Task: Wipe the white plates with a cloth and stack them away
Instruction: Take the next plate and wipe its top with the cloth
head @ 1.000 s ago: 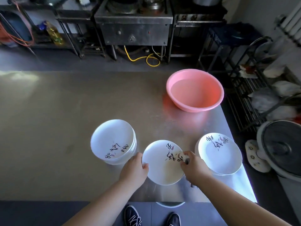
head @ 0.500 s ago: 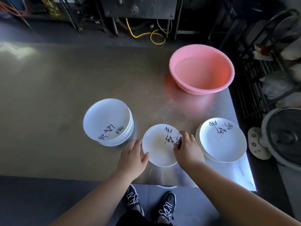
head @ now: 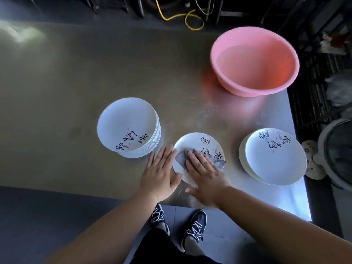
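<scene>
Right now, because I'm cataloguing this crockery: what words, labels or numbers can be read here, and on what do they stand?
Top plate of the left stack: black brush characters, too blurred to read.
Middle plate: similar characters, unreadable.
Top plate of the right stack: similar characters, unreadable.
Pink basin: no text shows.
</scene>
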A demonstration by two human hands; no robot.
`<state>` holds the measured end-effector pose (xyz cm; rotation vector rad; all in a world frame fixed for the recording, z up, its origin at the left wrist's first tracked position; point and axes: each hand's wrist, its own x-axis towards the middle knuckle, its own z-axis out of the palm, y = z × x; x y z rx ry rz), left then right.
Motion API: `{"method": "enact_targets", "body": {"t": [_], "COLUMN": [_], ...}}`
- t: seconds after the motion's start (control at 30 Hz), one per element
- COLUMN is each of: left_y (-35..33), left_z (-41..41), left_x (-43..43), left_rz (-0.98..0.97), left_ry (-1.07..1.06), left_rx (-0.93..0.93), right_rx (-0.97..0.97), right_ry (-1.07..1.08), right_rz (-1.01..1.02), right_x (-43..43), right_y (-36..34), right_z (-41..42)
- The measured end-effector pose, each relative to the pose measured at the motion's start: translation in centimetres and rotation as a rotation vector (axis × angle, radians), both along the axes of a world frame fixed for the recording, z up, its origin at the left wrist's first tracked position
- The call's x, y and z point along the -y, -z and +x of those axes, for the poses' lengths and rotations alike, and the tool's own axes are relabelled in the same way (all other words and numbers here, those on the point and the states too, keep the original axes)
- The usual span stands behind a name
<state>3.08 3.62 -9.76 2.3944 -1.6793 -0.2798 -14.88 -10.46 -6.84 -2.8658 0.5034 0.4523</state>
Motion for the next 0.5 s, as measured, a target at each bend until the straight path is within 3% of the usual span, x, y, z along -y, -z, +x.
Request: {"method": "enact_targets", "body": {"t": [0.2, 0.4, 0.5], "left_y": [0.0, 0.1, 0.2], "left_z": [0.0, 0.0, 0.0], "left_x": [0.0, 0.1, 0.1], "left_rz": [0.034, 0.024, 0.018], "left_ry": [-0.01, 0.001, 0.008], "left_rx": [0.041, 0.049, 0.06], "right_rx": [-0.088, -0.071, -0.09], "right_ry": [0.115, -0.182, -0.136], "right_rz": [0.038, 0.053, 0.027], "right_x": [3.0, 0.7, 2.9], "right_y": [-2.2, -1.8, -1.8], "right_z": [3.6, -2.1, -0.3]}}
